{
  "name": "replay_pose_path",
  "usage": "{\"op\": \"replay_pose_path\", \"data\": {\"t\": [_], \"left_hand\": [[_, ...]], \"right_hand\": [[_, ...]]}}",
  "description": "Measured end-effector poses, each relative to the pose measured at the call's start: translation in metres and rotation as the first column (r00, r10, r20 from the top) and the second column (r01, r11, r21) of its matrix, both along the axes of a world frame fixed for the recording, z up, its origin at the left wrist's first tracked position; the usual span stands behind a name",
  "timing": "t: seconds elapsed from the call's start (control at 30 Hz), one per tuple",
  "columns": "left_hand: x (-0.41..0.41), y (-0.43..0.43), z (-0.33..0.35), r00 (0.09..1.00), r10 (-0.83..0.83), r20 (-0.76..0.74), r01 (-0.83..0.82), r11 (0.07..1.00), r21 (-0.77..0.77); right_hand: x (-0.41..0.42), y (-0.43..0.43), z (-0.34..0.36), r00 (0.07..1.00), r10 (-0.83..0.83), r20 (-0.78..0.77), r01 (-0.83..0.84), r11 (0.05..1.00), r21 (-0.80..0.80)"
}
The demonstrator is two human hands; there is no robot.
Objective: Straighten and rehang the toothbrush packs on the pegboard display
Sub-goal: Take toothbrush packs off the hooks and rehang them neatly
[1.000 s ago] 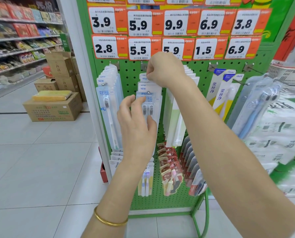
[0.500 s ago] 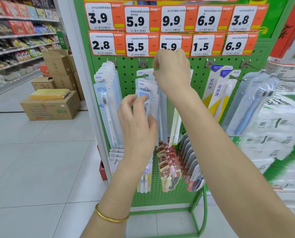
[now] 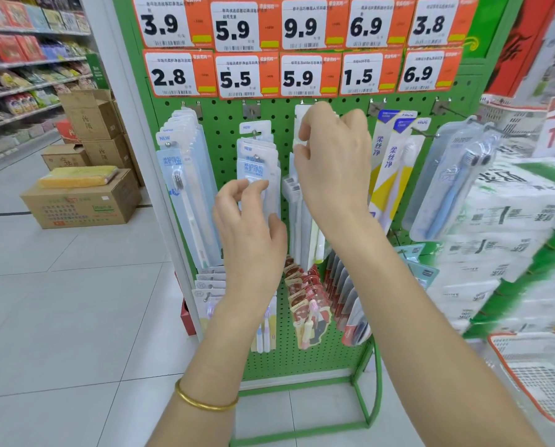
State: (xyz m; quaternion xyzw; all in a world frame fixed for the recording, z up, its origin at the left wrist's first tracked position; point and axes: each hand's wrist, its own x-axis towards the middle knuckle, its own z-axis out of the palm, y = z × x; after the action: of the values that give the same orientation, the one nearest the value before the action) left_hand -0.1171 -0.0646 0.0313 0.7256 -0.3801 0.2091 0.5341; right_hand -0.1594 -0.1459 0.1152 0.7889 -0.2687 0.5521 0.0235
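A green pegboard [image 3: 224, 124] carries rows of toothbrush packs on hooks. My left hand [image 3: 250, 230] rests with spread fingers against the front of the blue-and-white packs [image 3: 256, 156] on the second hook. My right hand [image 3: 331, 162] is up at the third hook, its fingertips pinched on the top of the white packs [image 3: 302, 221] hanging there. Further packs hang at the far left [image 3: 185, 188], as yellow-and-white ones [image 3: 392, 162], and as blue brushes in clear blisters [image 3: 447, 188] on the right.
Orange price tags [image 3: 237, 75] line the top of the board. Smaller packs [image 3: 308, 301] hang on the lower row. Cardboard boxes [image 3: 82, 201] stand on the tiled floor at left. Stacked tissue bundles [image 3: 502, 227] and a white basket [image 3: 534, 375] crowd the right.
My right hand has moved from the second hook's pack tops to the third hook and pinched the white packs. My left hand stays on the second column's packs, fingers spread wider.
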Motion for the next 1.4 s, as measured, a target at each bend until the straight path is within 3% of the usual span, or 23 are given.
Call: {"op": "replay_pose_path", "data": {"t": [0.13, 0.33, 0.4, 0.5, 0.63, 0.83, 0.93, 1.03, 1.2, 1.4], "left_hand": [[-0.009, 0.000, -0.009, 0.996, -0.054, -0.073, 0.049, 0.997, -0.065], [-0.024, 0.003, -0.033, 0.917, -0.269, -0.296, 0.259, 0.963, -0.074], [-0.029, 0.004, -0.041, 0.852, -0.342, -0.397, 0.361, 0.932, -0.028], [-0.038, 0.003, -0.054, 0.669, -0.494, -0.556, 0.561, 0.826, -0.058], [-0.048, 0.000, -0.072, 0.541, -0.536, -0.648, 0.631, 0.768, -0.108], [-0.055, -0.012, -0.088, 0.561, -0.472, -0.680, 0.536, 0.833, -0.136], [-0.055, -0.019, -0.088, 0.560, -0.455, -0.692, 0.488, 0.857, -0.168], [-0.057, -0.030, -0.087, 0.592, -0.407, -0.696, 0.438, 0.887, -0.147], [-0.069, -0.038, -0.094, 0.692, -0.316, -0.649, 0.402, 0.915, -0.017], [-0.080, -0.031, -0.125, 0.769, -0.331, -0.547, 0.499, 0.845, 0.191]], "right_hand": [[-0.016, 0.000, -0.022, 0.994, 0.084, 0.069, -0.085, 0.996, 0.013], [-0.064, -0.005, -0.057, 0.950, 0.312, 0.016, -0.298, 0.888, 0.350], [-0.076, -0.008, -0.066, 0.927, 0.367, 0.076, -0.361, 0.820, 0.444], [-0.086, -0.012, -0.081, 0.898, 0.407, 0.167, -0.427, 0.715, 0.554], [-0.094, -0.017, -0.105, 0.876, 0.399, 0.271, -0.473, 0.600, 0.646], [-0.116, -0.021, -0.165, 0.898, 0.236, 0.370, -0.439, 0.443, 0.782], [-0.126, -0.012, -0.197, 0.915, 0.300, 0.268, -0.373, 0.382, 0.845], [-0.127, 0.001, -0.212, 0.894, 0.337, 0.294, -0.414, 0.375, 0.829], [-0.119, 0.010, -0.216, 0.866, 0.235, 0.442, -0.498, 0.314, 0.808], [-0.121, 0.004, -0.217, 0.808, 0.091, 0.583, -0.589, 0.164, 0.791]]}}
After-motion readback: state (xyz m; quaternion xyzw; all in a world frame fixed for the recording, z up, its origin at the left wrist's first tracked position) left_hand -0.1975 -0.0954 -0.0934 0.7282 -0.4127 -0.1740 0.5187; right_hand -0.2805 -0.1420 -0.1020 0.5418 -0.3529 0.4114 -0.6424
